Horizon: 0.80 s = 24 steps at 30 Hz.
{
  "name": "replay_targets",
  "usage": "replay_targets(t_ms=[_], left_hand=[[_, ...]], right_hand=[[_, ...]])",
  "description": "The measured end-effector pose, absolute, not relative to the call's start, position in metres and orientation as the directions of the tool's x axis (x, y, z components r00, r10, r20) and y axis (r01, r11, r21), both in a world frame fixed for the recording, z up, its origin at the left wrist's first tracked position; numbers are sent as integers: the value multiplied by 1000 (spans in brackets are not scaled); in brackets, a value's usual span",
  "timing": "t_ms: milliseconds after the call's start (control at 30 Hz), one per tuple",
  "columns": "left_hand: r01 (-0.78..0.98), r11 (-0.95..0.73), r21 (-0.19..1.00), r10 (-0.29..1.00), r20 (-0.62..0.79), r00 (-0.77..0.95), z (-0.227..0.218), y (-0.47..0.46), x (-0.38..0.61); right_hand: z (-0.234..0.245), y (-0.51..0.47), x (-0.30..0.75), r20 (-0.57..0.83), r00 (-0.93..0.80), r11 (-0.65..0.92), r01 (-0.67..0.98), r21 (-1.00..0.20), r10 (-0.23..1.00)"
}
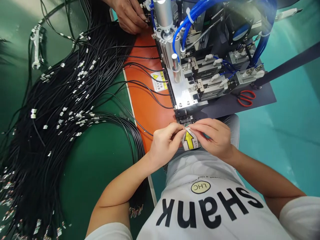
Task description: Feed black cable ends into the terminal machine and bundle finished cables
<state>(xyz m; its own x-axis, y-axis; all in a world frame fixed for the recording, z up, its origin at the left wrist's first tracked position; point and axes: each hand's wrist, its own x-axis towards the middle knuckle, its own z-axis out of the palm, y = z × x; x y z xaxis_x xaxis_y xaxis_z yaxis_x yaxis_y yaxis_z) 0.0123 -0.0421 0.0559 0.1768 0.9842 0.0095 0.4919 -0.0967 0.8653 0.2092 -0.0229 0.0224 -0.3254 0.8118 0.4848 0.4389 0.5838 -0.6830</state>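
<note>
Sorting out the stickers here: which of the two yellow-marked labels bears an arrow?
The arrow label between the left hand and right hand; the other label, farther off on the orange plate, shows a warning triangle.

Thin, short wire ends point(186, 127) lie level, just above a yellow arrow label point(189, 140)

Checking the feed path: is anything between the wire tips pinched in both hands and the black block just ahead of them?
Nothing visible. The left hand and right hand pinch the wire tips right at the black block; the yellow arrow label sits under the fingers, nearer the person, not between.
</note>
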Motion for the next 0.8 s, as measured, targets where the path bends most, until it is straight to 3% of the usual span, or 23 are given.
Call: replay_targets(t_ms=[100,167,300,400,467,633,800], left_hand=[[443,-69,894,987,-4,163,56,-42,10],[406,-37,913,988,-28,152,55,-41,9],[365,3,931,988,-59,141,55,-41,9],[357,13,934,986,-72,151,56,-41,11],[350,15,937,985,-75,158,56,-41,12],[265,46,963,985,-88,148,54,-42,14],[154,95,983,986,-115,121,55,-38,16]], right_hand=[[17,-27,205,506,-364,624,457,-634,782],[15,-30,202,452,-333,557,394,-731,828],[18,-25,201,112,-190,155,228,-961,975],[23,-13,204,-101,-250,-89,59,-994,963],[26,-7,205,-126,-312,-129,11,-992,942],[31,-10,198,-76,-321,-66,42,-997,944],[29,-20,194,-182,-301,-199,-28,-980,936]])
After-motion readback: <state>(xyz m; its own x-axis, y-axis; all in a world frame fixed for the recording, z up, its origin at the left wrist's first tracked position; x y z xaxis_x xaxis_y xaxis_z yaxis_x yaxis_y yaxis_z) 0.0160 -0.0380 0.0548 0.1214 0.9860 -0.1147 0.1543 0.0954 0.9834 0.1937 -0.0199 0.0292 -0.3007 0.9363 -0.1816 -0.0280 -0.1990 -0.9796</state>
